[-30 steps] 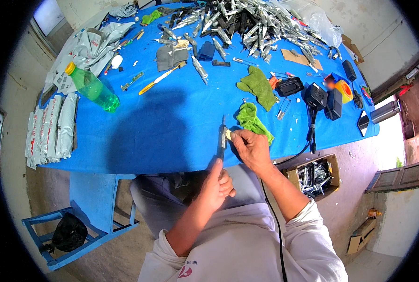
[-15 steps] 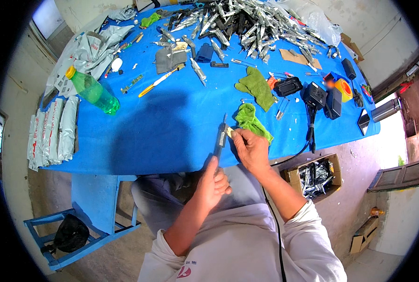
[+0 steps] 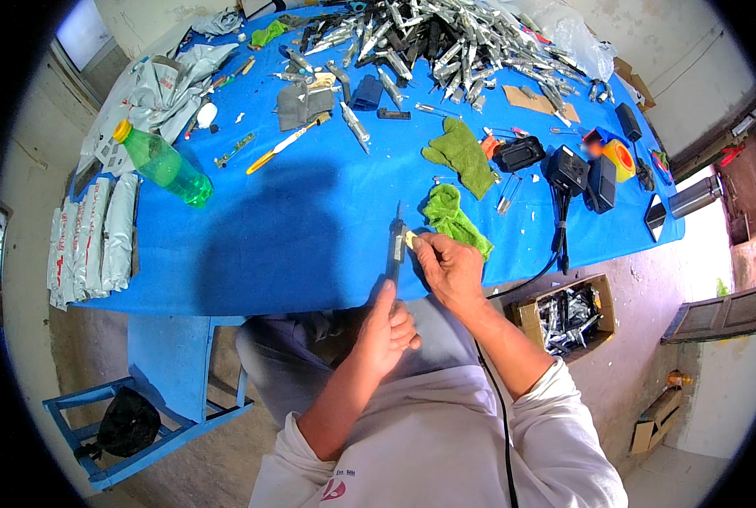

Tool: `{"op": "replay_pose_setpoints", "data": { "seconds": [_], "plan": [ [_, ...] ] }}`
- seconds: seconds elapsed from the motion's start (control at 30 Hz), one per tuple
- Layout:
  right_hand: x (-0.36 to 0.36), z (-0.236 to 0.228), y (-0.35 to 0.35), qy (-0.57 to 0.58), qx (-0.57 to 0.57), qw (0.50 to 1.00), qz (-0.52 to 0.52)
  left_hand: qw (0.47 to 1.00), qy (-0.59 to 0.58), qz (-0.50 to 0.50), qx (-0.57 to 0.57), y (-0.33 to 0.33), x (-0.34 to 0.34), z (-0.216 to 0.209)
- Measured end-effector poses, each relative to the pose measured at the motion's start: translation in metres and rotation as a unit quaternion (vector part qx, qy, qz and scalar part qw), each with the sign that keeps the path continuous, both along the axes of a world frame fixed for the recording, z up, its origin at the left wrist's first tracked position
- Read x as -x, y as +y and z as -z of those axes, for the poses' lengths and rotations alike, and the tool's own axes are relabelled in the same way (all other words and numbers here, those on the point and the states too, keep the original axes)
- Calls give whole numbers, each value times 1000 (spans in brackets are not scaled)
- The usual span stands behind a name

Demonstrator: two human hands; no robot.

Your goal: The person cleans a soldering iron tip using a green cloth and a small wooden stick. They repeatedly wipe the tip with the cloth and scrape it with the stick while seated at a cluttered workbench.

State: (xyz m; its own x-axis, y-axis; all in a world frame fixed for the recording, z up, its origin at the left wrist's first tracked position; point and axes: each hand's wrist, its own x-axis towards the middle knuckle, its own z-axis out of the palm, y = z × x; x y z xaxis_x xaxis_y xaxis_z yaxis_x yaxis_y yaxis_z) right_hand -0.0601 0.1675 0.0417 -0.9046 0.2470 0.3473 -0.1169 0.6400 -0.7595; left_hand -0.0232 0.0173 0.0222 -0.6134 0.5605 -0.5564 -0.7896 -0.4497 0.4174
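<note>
My left hand [image 3: 388,337] is closed around the lower end of a dark grey, pen-shaped tool [image 3: 396,244] with a thin pointed tip, held upright over the table's front edge. A pale label shows on its side. Between the thumb and fingers of my right hand [image 3: 452,269] is a small pale yellow piece [image 3: 410,240], pressed to the tool's side; what it is made of I cannot make out. Just beyond my right hand lies a bright green cloth [image 3: 454,218], with a darker green cloth [image 3: 462,157] behind it.
A large heap of silver and black pen-shaped tools [image 3: 445,51] covers the table's far side. On the left stand a green bottle [image 3: 166,165] and silver packets [image 3: 98,237]. A black adapter [image 3: 567,172] with cable lies right, above a carton of similar tools [image 3: 602,300] on the floor.
The tool's tip has tilted slightly to the left, and my right hand with the yellow piece has shifted slightly left along with it. Both hands keep their hold.
</note>
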Motion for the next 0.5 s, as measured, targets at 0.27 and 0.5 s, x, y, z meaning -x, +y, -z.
{"op": "replay_pose_setpoints", "data": {
  "seconds": [0.27, 0.5],
  "plan": [
    [-2, -3, 4, -33, 10, 999, -23, 1000, -4, 6, 0, 0, -1, 0],
    [3, 4, -3, 4, -8, 1000, 29, 1000, -6, -1, 0, -1, -1, 1]
  ]
}}
